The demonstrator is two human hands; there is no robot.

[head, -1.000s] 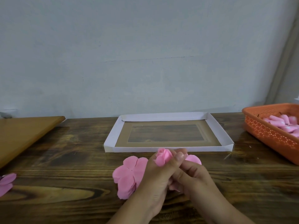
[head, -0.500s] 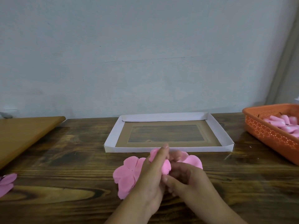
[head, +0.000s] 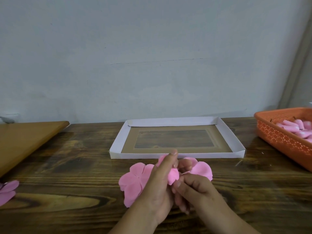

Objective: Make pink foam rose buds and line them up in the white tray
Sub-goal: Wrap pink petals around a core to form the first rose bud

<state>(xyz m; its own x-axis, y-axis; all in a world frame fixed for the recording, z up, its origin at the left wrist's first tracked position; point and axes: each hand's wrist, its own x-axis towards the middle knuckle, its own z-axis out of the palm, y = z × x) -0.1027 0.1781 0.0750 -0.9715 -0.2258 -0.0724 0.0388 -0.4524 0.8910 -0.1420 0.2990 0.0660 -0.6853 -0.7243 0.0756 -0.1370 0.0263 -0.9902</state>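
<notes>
Both hands meet just near of the white tray, which lies on the dark wooden worktop. The left hand holds a pink foam rose bud between thumb and raised fingers, its grip closed on the foam. The right hand has its fingers curled against the bud's base, pinching it. Flat pink foam petal pieces lie under the hands. An orange basket holding pink foam pieces sits far right.

A lighter wooden board is lying at my left on the dark table, a grey wall standing behind.
</notes>
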